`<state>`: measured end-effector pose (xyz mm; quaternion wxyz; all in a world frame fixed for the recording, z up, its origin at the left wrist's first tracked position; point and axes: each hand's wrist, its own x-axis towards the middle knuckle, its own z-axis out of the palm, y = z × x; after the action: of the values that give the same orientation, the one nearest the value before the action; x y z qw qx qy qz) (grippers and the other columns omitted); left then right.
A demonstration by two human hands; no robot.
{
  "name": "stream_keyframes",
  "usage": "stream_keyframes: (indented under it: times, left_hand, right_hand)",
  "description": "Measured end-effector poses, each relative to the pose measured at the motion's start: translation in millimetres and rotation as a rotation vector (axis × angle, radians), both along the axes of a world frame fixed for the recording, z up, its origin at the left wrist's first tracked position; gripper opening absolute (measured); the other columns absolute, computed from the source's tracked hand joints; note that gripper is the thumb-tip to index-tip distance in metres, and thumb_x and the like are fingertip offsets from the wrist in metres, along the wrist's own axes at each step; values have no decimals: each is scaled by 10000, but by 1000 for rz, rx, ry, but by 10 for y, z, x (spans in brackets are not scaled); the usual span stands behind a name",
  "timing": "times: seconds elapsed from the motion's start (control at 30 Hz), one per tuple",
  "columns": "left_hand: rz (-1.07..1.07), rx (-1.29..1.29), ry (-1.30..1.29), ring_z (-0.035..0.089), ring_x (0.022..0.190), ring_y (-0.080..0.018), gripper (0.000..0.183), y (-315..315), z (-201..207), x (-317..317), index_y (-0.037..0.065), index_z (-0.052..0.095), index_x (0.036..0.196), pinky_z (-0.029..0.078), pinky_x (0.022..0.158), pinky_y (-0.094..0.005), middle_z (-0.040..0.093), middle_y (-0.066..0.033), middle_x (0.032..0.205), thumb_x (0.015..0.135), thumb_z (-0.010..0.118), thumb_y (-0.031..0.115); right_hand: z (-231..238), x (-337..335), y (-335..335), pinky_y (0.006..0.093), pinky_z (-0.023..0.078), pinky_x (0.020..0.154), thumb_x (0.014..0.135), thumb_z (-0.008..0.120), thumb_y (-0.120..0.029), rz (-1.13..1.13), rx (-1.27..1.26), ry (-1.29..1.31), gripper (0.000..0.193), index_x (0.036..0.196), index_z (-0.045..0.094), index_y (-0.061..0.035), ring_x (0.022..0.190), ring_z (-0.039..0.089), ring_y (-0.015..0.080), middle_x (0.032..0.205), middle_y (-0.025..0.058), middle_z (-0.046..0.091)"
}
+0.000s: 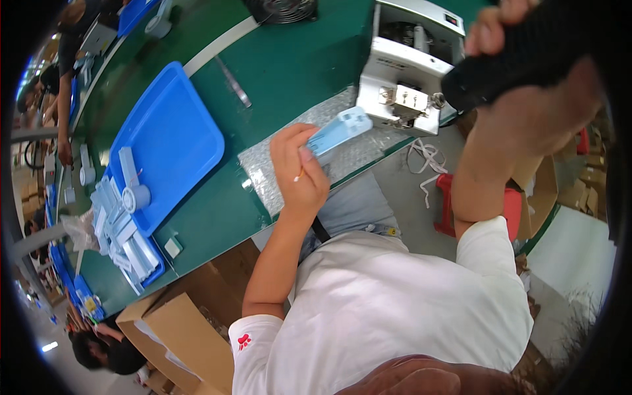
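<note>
My left hand (299, 168) is closed round a long, flat light-blue plastic housing (339, 133), held tilted above the bench with its far end toward a white machine. My right hand (490, 33) is wrapped round a thick black tool that looks like an electric screwdriver (510, 62); part of the grip runs into the dark rim. Its tip reaches the metal block on the front of the white machine, which looks like a screw feeder (408, 59). Whether the tip touches that block I cannot tell. Bubble wrap (263, 172) lies under my left hand.
Left of me sits a blue tray (174, 125), with several light-blue plastic parts (115, 220) heaped at its near end. Tweezers (234, 82) and a black fan (283, 10) lie farther off. A cardboard box (184, 339) and red stool (444, 204) stand beside me. Other people work at left.
</note>
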<state>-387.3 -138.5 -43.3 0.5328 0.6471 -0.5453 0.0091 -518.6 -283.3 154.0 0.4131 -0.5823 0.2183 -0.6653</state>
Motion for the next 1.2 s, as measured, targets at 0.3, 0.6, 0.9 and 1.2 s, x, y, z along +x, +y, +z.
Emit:
stream_keyframes:
  times: [0.3,0.6,0.9,1.2]
  left_hand:
    - [-4,-44,1,601,1020,-331,231,-21,-59,15,0,629,1097,454,940,-419,654,-175,1112,1058,415,76]
    - [-2,-41,50,601,1028,-325,214,-13,-34,15,5,645,1090,460,939,-409,656,-163,1126,1037,442,49]
    - [1,-30,54,599,1038,-325,227,-7,-36,29,0,654,1097,464,942,-405,654,-165,1140,1016,443,17]
    - [-12,-42,74,601,1023,-326,228,-6,-56,20,10,642,1118,463,931,-410,652,-168,1135,990,454,0]
  right_hand:
    - [-221,-344,-191,280,451,654,798,781,-445,837,17,-394,705,1235,518,42,801,571,134,992,52,537]
    - [-434,-76,-144,291,448,658,794,731,-550,602,-17,-278,750,1191,517,49,781,553,150,982,68,519]
    - [-512,-50,-114,303,444,661,791,682,-654,582,-21,-255,813,1147,515,57,760,535,166,972,85,500]
    - [-521,-69,-100,314,441,665,788,632,-759,575,-28,-248,890,1104,513,65,739,518,183,962,101,482]
